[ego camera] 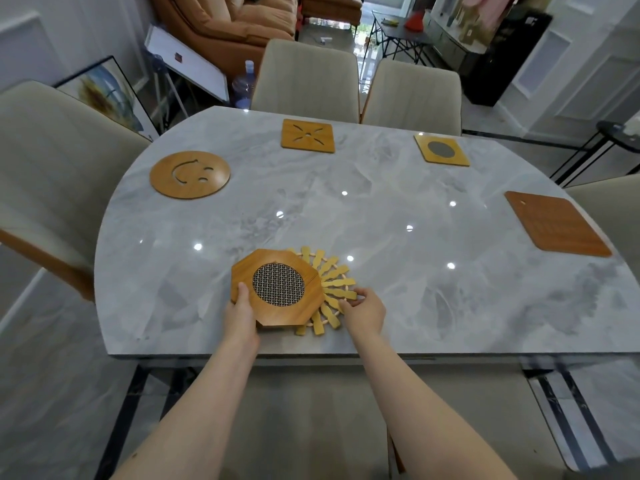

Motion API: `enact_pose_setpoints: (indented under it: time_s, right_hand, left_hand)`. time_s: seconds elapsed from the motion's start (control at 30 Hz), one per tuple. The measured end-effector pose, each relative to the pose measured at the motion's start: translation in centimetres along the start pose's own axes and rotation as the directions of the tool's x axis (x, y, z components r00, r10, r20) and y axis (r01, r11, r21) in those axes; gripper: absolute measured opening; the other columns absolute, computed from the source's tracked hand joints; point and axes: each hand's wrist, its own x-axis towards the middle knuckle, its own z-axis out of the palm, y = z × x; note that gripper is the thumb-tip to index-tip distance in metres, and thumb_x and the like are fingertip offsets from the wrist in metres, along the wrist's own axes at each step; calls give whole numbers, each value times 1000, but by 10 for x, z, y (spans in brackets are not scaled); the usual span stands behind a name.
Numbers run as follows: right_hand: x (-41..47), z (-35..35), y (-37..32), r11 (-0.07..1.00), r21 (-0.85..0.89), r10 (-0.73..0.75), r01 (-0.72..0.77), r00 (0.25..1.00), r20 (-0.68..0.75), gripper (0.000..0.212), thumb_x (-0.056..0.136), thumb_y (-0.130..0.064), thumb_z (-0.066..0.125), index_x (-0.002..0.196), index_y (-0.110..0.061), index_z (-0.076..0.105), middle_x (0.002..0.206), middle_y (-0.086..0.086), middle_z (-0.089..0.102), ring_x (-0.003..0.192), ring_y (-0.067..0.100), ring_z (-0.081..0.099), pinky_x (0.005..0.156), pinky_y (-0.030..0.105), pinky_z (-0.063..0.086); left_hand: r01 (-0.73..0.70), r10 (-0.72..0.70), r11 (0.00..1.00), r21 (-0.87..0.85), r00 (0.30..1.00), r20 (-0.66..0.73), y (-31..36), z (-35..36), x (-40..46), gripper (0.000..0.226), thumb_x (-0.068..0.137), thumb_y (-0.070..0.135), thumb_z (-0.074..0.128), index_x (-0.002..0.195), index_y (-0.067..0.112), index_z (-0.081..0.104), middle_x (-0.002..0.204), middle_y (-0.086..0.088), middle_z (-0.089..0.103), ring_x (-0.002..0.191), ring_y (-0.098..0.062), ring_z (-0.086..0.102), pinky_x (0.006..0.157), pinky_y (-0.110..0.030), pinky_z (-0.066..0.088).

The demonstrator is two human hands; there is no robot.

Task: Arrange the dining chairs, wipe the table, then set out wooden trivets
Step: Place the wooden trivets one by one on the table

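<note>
Wooden trivets: six on the worktop (346,216).
Round trivets: one, smiley cut-out (189,174).
Square trivets: three; a slotted one (307,136), one with a dark round centre (441,150), a plain larger one (557,223).
Octagonal trivets: one, mesh centre (278,286).
Sunburst slat trivets: one (337,285), partly under the octagon.
Dining chairs in view: four; left (52,174), two at far side (306,81) (414,95), right (613,209).
Hands: two; left (240,315), right (363,311).

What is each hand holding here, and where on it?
The left hand grips the octagonal trivet at its near-left edge. The right hand pinches the sunburst slat trivet by its near-right slats.
</note>
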Motion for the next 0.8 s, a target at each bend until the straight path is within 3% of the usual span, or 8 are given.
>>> enact_pose_setpoints:
  time_s: [0.17,0.33,0.5,0.63,0.8]
  right_hand:
    - [-1,0,0,1000,-16,11,-11,1000,-10,21,87,-9,65,107,-11,61,99,6,65,84,15,60,71,22,44]
    - [-1,-3,0,999,-44,15,-15,1000,-11,19,87,-11,66,106,-12,61,92,1,62,82,14,59,69,23,43]
    - [-1,-2,1,998,-66,17,-18,1000,-13,19,88,-13,66,106,-13,60,94,3,64,82,16,60,70,25,45]
    - [-3,-4,0,994,-111,21,-23,1000,-15,23,88,-14,66,110,-13,59,101,5,66,80,15,59,69,25,44]
    - [-9,-7,-4,986,-165,-12,13,1000,7,39,87,-13,66,124,-10,55,108,6,65,89,18,62,74,27,48]
  left_hand:
    - [17,-17,1000,1,1000,9,0,0,-1,45,98,39,43,132,11,47,126,-7,58,115,-24,55,102,-44,44]
    - [32,-31,999,-7,999,15,0,1,-5,43,98,39,44,131,12,48,124,-6,60,111,-23,57,99,-41,46]
    - [14,-14,1000,1,999,41,2,1,-7,42,98,38,44,130,10,50,117,-3,61,101,-19,59,85,-34,50]
    - [26,-27,999,33,999,38,1,0,-5,50,96,42,48,136,12,47,128,-7,58,115,-23,56,99,-41,45]
    - [43,-44,999,7,999,32,1,-1,-7,52,95,43,50,137,13,46,128,-8,59,114,-24,56,97,-42,47]
